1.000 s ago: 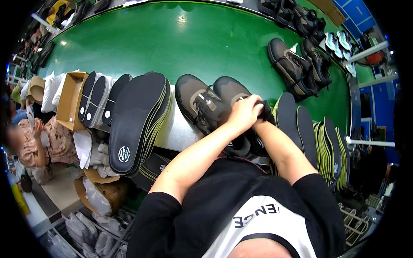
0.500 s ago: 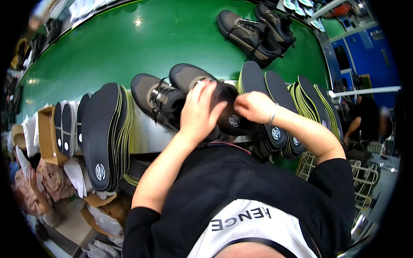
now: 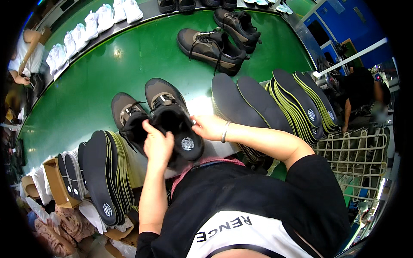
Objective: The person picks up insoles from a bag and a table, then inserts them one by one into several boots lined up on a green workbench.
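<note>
From my distant seat I see my left hand [image 3: 158, 146] at the opening of the nearer pair's right-hand shoe [image 3: 164, 92], thumb spread away from the fingers; whether it grips the collar I cannot tell. My right hand [image 3: 211, 127] has its fingers curled in, tips at the right edge of a black insole [image 3: 188, 145]; I cannot tell whether they pinch it or the shoe's rim. The insole's heel stands out at the back of that shoe, toward my body. Just beside it on the left sits its mate, the left-hand shoe [image 3: 124, 106]. Stacked insoles flank the pair, one stack [image 3: 98, 172] on the left, others [image 3: 262, 101] on the right. A farther pair [image 3: 211, 48] rests on the green worktop [image 3: 142, 56].
</note>
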Demonstrator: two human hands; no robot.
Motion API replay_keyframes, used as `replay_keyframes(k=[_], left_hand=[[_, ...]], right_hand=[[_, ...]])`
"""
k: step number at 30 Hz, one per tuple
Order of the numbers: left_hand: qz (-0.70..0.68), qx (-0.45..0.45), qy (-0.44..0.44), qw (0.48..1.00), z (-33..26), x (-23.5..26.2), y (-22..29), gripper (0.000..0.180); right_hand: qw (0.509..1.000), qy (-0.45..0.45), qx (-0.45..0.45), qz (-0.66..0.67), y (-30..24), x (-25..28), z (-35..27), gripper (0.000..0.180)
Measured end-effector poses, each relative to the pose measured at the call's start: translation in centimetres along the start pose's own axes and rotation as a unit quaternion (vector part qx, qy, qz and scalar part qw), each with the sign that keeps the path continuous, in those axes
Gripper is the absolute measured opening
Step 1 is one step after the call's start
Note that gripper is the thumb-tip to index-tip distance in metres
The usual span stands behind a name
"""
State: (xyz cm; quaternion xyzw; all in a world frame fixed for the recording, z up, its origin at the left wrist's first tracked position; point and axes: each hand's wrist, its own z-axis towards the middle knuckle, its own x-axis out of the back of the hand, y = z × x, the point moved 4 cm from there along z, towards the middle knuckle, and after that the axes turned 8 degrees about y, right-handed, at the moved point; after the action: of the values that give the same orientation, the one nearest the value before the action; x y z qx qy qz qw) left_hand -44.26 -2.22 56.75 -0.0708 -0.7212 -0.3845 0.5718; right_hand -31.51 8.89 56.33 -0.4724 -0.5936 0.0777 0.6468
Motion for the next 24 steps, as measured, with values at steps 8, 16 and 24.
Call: replay_keyframes(k=[8, 16, 24], left_hand=[[0.053, -0.051, 0.143, 0.987, 13.0, 7.3, -3.2, 0.056], [0.02, -0.052, 0.388, 0.92, 20.2, 15.8, -7.4, 0.051], [-0.085, -0.17, 0.218, 0.957, 10.1, 2.6, -0.2, 0.038]], right_hand=[[0.985, 0.103, 0.131, 0.035, 0.2, 11.2, 3.6, 0.028], [0.969, 0.23, -0.028, -0.083, 11.4, 19.4, 7.3, 0.025], [0.901, 0.211, -0.211, -0.314, 19.6, 23.4, 13.0, 0.065]])
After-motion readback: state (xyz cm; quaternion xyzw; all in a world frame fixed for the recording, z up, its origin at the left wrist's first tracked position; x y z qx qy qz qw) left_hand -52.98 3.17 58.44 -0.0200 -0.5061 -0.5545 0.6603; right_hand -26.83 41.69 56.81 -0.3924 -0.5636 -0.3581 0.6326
